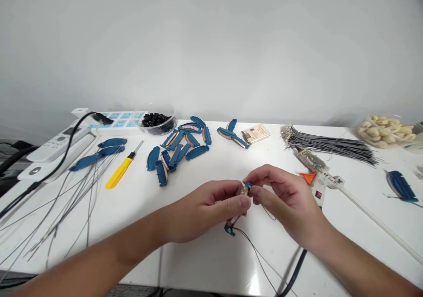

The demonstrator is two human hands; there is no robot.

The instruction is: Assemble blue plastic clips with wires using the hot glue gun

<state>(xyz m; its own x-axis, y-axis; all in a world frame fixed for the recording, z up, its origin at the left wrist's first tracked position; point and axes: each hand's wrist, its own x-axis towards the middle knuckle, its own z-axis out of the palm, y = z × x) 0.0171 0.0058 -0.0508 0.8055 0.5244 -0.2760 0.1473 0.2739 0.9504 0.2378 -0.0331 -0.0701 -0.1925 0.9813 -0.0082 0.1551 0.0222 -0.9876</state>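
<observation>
- Over a white table (191, 268), two bare hands meet at the center, fingertips close together around a small blue piece (229, 228) with dark wires (255, 249).
- The left hand (216, 204) pinches the piece between thumb and fingers, hiding its middle; one blue end shows at the fingertips, another below the hand.
- The right hand (284, 195), thumb and fingers drawn narrow, grips the upper end.
- Beyond the left hand, a cluster of blue pieces (197, 152) lies loosely heaped, one bearing lettering that reads "THEATRE".
- Right of that cluster, a few more pieces lie beside a small printed box (255, 134).
- Behind the right hand rests a glue gun (317, 190) with an orange trigger, a pale rod (380, 220) reaching toward the table's edge.
- Farther back sit a bundle of dark wires (333, 145) and a clear container of cream-colored pieces (386, 130).
- At left, a yellow screwdriver (119, 172) lies near wired blue pieces (112, 150), a power strip (123, 121) and a bowl of black parts (157, 120).
</observation>
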